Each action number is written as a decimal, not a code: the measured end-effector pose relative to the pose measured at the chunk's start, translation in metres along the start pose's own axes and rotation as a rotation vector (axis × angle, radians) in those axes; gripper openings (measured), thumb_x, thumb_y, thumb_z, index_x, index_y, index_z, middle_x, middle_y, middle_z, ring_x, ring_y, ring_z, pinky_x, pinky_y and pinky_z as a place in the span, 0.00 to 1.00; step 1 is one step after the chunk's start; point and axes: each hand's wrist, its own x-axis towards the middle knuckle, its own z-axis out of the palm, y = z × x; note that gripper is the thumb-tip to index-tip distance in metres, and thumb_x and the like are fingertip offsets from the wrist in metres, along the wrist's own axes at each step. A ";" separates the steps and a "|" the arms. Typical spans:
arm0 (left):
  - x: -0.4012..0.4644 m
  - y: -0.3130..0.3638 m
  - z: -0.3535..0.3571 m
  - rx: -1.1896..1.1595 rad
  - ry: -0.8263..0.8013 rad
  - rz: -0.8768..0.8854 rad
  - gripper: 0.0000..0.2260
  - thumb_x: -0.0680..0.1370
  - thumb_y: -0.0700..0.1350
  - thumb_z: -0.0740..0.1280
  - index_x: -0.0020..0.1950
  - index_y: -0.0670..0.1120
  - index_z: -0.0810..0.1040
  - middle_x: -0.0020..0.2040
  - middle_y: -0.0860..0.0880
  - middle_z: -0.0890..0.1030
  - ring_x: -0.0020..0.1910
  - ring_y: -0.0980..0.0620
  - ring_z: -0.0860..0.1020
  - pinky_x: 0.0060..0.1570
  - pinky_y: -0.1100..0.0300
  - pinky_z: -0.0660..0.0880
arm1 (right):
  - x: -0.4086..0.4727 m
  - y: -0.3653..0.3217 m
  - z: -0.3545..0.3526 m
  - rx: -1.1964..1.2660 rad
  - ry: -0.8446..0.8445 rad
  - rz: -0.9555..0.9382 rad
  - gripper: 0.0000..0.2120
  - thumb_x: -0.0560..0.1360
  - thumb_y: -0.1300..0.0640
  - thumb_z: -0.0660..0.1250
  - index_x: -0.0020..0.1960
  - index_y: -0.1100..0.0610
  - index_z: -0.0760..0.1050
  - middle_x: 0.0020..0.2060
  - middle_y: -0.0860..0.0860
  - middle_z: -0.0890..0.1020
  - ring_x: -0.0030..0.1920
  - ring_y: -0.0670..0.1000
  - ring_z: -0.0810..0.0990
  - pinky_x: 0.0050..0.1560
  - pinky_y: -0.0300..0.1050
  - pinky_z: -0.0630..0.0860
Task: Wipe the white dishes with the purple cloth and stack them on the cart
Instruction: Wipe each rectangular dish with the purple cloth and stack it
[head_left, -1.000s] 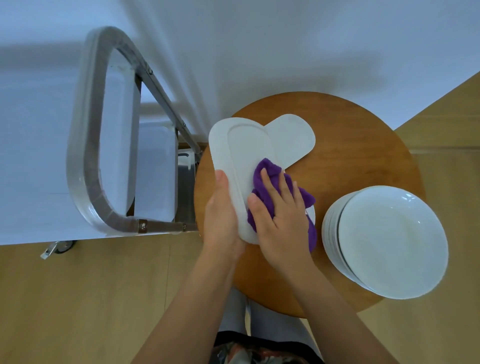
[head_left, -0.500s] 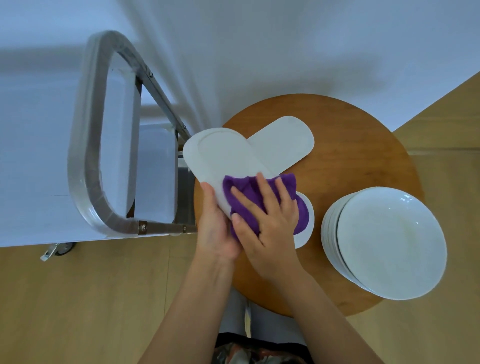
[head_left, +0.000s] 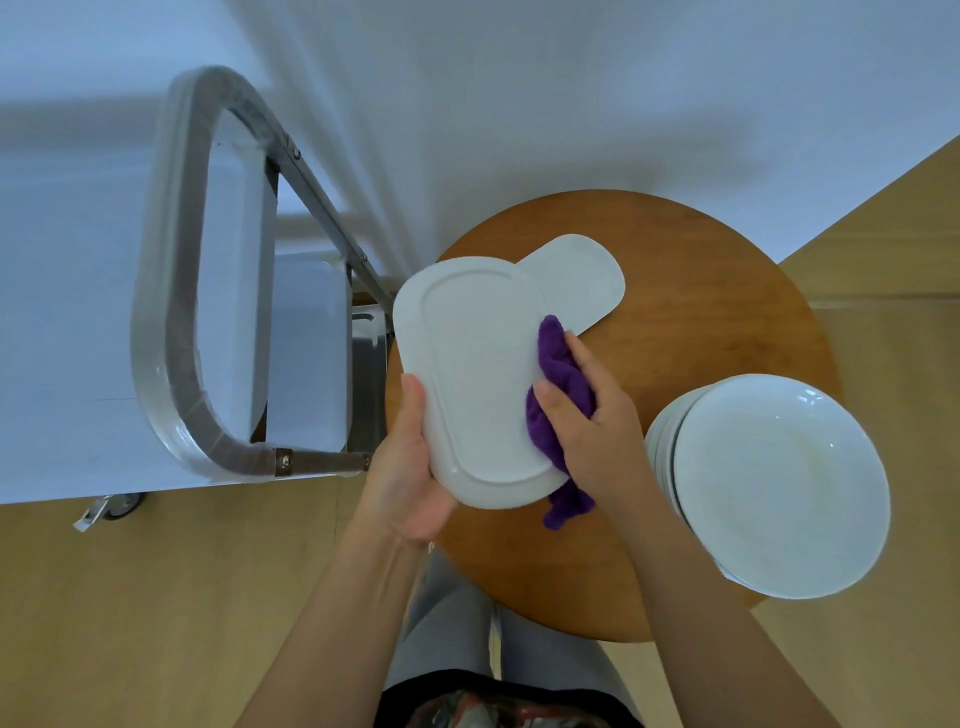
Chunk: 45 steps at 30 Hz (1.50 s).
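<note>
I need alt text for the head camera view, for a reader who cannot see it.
A person's left hand holds a long white dish while the right hand presses a purple cloth to its edge, above a round wooden table. Stacked white bowls sit at right; a metal cart stands at left.

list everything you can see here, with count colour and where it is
oblong dish: one, white, held above the table's left edge
second oblong dish: one, white, flat on the table behind the first
bowl stack: several, white, table's right edge
cloth: one, purple, against the held dish's right rim
round table: one, brown wood, centre
cart: one, metal frame, left
left hand: grips the dish's near left edge
right hand: holds the cloth
</note>
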 end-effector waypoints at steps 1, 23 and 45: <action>0.000 0.002 -0.002 0.019 0.002 -0.019 0.26 0.78 0.60 0.53 0.71 0.48 0.69 0.65 0.44 0.77 0.64 0.43 0.76 0.54 0.51 0.78 | 0.003 0.000 -0.001 0.000 -0.008 0.020 0.28 0.77 0.51 0.64 0.74 0.46 0.58 0.60 0.38 0.69 0.57 0.41 0.71 0.51 0.29 0.69; 0.002 0.029 0.014 0.463 0.015 0.023 0.17 0.73 0.62 0.60 0.51 0.54 0.82 0.48 0.47 0.85 0.47 0.47 0.84 0.38 0.58 0.80 | 0.019 -0.028 0.010 -0.165 -0.053 -0.155 0.23 0.79 0.46 0.57 0.72 0.39 0.55 0.73 0.40 0.60 0.74 0.46 0.55 0.71 0.55 0.61; -0.006 0.001 0.051 1.282 0.044 0.467 0.12 0.81 0.56 0.55 0.40 0.61 0.73 0.37 0.59 0.78 0.38 0.62 0.79 0.38 0.62 0.79 | -0.012 -0.019 0.013 0.581 -0.008 0.256 0.35 0.61 0.33 0.69 0.64 0.45 0.69 0.54 0.48 0.80 0.53 0.52 0.80 0.49 0.50 0.81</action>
